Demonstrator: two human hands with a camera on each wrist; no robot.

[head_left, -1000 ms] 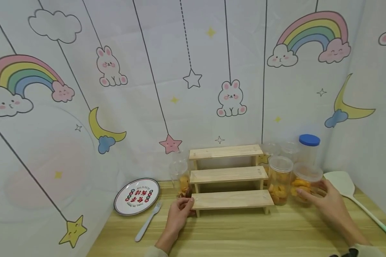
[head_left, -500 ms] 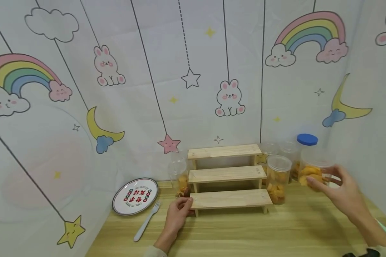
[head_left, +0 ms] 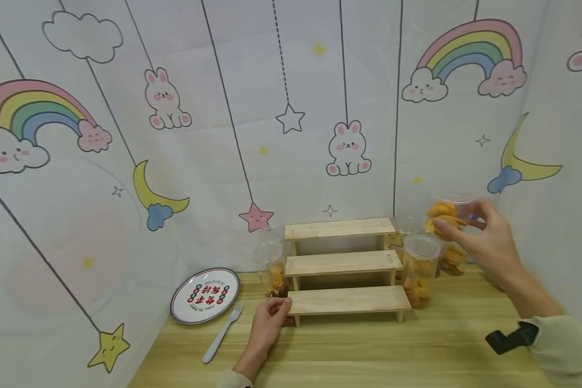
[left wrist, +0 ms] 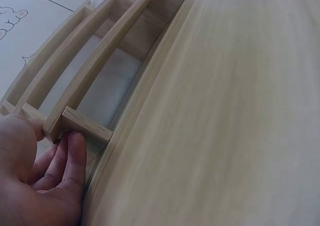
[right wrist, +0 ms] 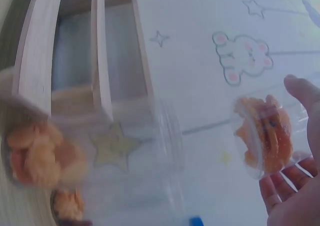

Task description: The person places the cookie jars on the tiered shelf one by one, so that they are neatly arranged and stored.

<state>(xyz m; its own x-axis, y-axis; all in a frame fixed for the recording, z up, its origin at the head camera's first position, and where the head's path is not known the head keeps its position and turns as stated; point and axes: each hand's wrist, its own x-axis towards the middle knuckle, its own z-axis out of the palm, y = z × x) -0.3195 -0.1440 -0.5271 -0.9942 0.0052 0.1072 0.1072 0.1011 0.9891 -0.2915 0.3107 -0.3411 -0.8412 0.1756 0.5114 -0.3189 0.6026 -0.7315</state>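
Right hand [head_left: 490,242] has its fingers [right wrist: 270,193] and thumb gripping a clear jar of orange snacks [head_left: 443,214], up off the tabletop [head_left: 349,353] near the wooden step shelf's [head_left: 341,263] right end. Left hand's [head_left: 268,326] pinching the left end of its lowest board [head_left: 349,300]. More jars [head_left: 421,272] flank the shelf, with a plate [head_left: 206,295] and fork [head_left: 221,335] farther left.

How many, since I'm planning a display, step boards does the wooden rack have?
3: the top board at the back, the middle board below it, and the bottom board in front, its left end pinched by the left hand.
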